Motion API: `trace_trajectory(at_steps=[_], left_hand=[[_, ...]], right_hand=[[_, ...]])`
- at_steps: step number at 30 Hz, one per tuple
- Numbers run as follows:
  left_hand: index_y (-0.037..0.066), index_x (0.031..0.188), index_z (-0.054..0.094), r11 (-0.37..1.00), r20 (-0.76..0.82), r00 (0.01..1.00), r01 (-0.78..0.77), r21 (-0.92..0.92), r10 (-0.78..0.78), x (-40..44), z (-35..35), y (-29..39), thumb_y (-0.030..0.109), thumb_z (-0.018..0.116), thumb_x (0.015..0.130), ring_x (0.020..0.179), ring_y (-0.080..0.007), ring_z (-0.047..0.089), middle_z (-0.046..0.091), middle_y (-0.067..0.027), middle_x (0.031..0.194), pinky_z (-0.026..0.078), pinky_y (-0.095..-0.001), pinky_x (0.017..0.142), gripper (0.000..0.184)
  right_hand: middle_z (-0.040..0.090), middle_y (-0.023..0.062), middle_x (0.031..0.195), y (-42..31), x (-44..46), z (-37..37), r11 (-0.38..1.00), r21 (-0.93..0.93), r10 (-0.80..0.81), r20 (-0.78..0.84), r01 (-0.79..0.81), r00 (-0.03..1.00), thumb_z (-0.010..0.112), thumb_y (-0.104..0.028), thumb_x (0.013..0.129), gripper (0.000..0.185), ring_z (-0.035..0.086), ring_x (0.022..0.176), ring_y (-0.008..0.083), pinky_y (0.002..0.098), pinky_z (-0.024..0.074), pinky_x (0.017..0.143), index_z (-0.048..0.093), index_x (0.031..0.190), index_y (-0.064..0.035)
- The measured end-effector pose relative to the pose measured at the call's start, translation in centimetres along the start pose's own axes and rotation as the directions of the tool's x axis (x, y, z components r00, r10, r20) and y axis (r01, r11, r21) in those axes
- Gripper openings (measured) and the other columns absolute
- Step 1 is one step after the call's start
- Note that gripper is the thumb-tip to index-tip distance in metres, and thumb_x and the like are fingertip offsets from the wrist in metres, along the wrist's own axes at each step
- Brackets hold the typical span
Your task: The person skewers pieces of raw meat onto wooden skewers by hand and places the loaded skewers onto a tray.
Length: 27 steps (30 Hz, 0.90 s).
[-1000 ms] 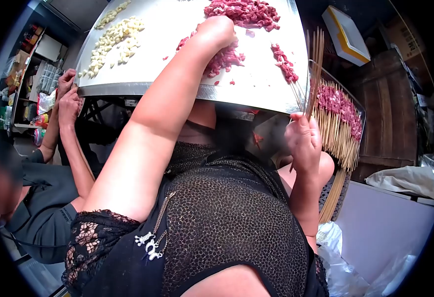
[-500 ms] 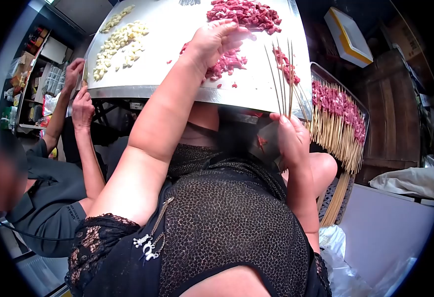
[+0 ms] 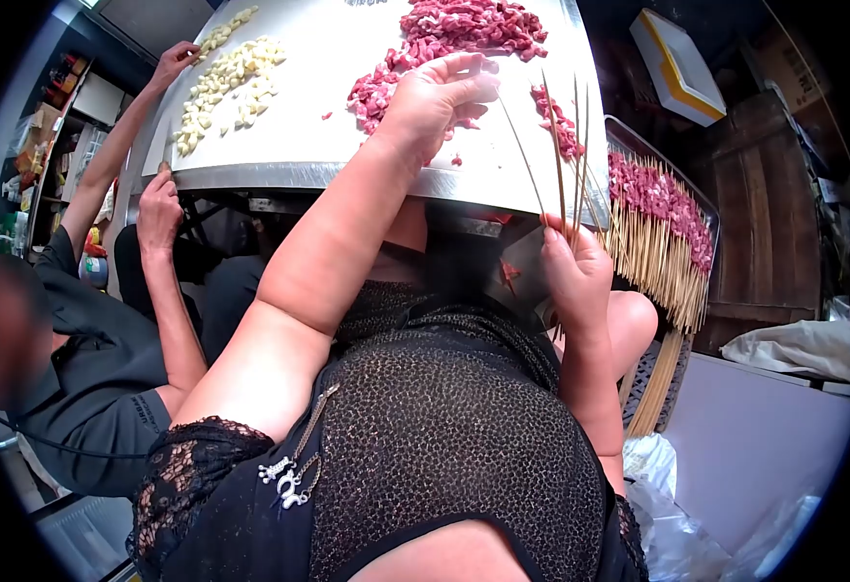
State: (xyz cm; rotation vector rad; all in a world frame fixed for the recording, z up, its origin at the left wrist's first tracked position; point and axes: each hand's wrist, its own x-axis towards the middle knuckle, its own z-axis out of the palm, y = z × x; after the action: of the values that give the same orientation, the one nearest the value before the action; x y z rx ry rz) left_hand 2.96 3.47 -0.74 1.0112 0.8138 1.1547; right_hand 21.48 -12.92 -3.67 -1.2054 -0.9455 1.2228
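My right hand [image 3: 577, 267] grips several thin wooden skewers [image 3: 558, 160] near the table's front edge, and they fan upward. One of them leans left, its tip close to my left fingertips. My left hand [image 3: 437, 97] is pinched closed above the tabletop, beside the raw meat pieces [image 3: 375, 92]; what its fingers hold, if anything, is too bright and blurred to make out. A larger heap of cut meat [image 3: 474, 27] lies beyond it. Behind the skewers is a small strip of meat [image 3: 559, 121].
Peeled garlic cloves [image 3: 231, 82] lie on the left of the white metal-edged table [image 3: 318, 145]. A co-worker's hand [image 3: 175, 66] reaches toward them. On the right, a tray [image 3: 711, 213] holds many loaded meat skewers [image 3: 663, 218]. Bare skewers [image 3: 660, 383] lie below it.
My left hand has moved slightly down and right. One skewer now tilts left toward it. The co-worker's far hand has moved from the table's left edge up to the garlic.
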Motion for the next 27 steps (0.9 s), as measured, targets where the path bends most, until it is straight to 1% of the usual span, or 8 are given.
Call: trace_trajectory(at_steps=[2, 5, 8, 10, 16, 19, 24, 27], left_hand=[[0.002, 0.112, 0.050, 0.994, -0.003, 1.000, 0.019, -0.112, -0.020, -0.1, 0.1, 0.1, 0.009, 0.060, 0.085, 0.085, -0.0183, 0.065, 0.065, -0.0113, 0.095, 0.056, -0.0286, 0.069, 0.029], [0.002, 0.113, 0.050, 0.989, 0.008, 0.999, 0.031, -0.145, -0.031, -0.5, 0.2, 0.5, 0.009, 0.060, 0.085, 0.085, -0.0190, 0.065, 0.065, -0.0124, 0.094, 0.057, -0.0289, 0.070, 0.030], [0.002, 0.114, 0.049, 0.992, 0.032, 0.999, 0.044, -0.121, -0.040, -0.3, -0.1, 0.6, 0.009, 0.060, 0.085, 0.085, -0.0202, 0.065, 0.065, -0.0144, 0.094, 0.057, -0.0297, 0.072, 0.031], [0.002, 0.114, 0.049, 0.995, 0.052, 0.998, 0.049, -0.082, -0.045, -0.5, -0.1, 0.8, 0.008, 0.060, 0.085, 0.085, -0.0210, 0.065, 0.064, -0.0151, 0.094, 0.057, -0.0301, 0.072, 0.031], [0.000, 0.113, 0.049, 0.996, 0.138, 0.986, 0.091, -0.011, -0.089, -1.1, -0.3, 1.2, 0.006, 0.062, 0.083, 0.085, -0.0235, 0.065, 0.064, -0.0162, 0.093, 0.057, -0.0317, 0.073, 0.033], [-0.001, 0.113, 0.049, 0.990, 0.161, 0.977, 0.143, -0.007, -0.140, -1.3, -0.2, 1.2, 0.007, 0.063, 0.083, 0.084, -0.0236, 0.066, 0.064, -0.0161, 0.092, 0.056, -0.0321, 0.073, 0.034], [-0.001, 0.114, 0.050, 0.983, 0.211, 0.960, 0.185, 0.018, -0.185, -1.3, 0.2, 0.3, 0.007, 0.064, 0.082, 0.084, -0.0228, 0.065, 0.065, -0.0155, 0.091, 0.055, -0.0323, 0.074, 0.035], [-0.003, 0.113, 0.050, 0.976, 0.199, 0.956, 0.218, 0.006, -0.215, -1.4, 0.6, -0.1, 0.006, 0.063, 0.082, 0.086, -0.0228, 0.065, 0.064, -0.0162, 0.094, 0.054, -0.0326, 0.077, 0.035]], right_hand=[[0.051, -0.0026, 0.066, 0.0, 0.0, 0.0, 1.000, -0.003, -0.002, 0.006, 0.002, 1.000, 0.053, -0.004, 0.089, 0.018, 0.043, 0.050, 0.0022, 0.0165, 0.0340, 0.044, 0.059, 0.104, 0.0022], [0.052, -0.0024, 0.067, 0.1, 0.0, -0.1, 0.999, -0.042, 0.021, 0.016, -0.021, 1.000, 0.054, -0.004, 0.089, 0.018, 0.042, 0.050, 0.0020, 0.0166, 0.0337, 0.044, 0.059, 0.104, 0.0019], [0.056, -0.0017, 0.069, 0.1, 0.0, -0.3, 0.998, -0.053, 0.025, -0.009, -0.025, 1.000, 0.056, -0.005, 0.088, 0.017, 0.045, 0.054, 0.0018, 0.0165, 0.0367, 0.048, 0.061, 0.102, 0.0018], [0.059, -0.0016, 0.071, 0.7, 0.1, -1.0, 0.978, -0.198, -0.074, -0.023, 0.068, 0.997, 0.057, -0.005, 0.086, 0.016, 0.048, 0.059, 0.0016, 0.0162, 0.0398, 0.054, 0.063, 0.099, 0.0018], [0.060, -0.0026, 0.074, 0.3, -0.1, -2.1, 0.971, -0.230, -0.064, 0.010, 0.064, 0.998, 0.058, -0.004, 0.086, 0.015, 0.049, 0.063, 0.0014, 0.0163, 0.0407, 0.057, 0.064, 0.098, 0.0016], [0.059, -0.0030, 0.074, 0.8, -0.2, -1.9, 0.990, -0.135, -0.031, 0.010, 0.032, 0.999, 0.058, -0.004, 0.086, 0.015, 0.049, 0.063, 0.0013, 0.0165, 0.0404, 0.056, 0.064, 0.098, 0.0011], [0.058, -0.0029, 0.073, 1.2, -0.3, -1.5, 0.991, -0.129, -0.029, 0.017, 0.031, 0.999, 0.058, -0.005, 0.087, 0.014, 0.048, 0.062, 0.0004, 0.0159, 0.0398, 0.055, 0.064, 0.098, 0.0012], [0.058, -0.0027, 0.073, 0.6, -0.4, -1.1, 0.998, -0.063, 0.030, 0.013, -0.029, 0.999, 0.057, -0.006, 0.087, 0.014, 0.049, 0.061, 0.0009, 0.0160, 0.0399, 0.055, 0.064, 0.097, 0.0013]])
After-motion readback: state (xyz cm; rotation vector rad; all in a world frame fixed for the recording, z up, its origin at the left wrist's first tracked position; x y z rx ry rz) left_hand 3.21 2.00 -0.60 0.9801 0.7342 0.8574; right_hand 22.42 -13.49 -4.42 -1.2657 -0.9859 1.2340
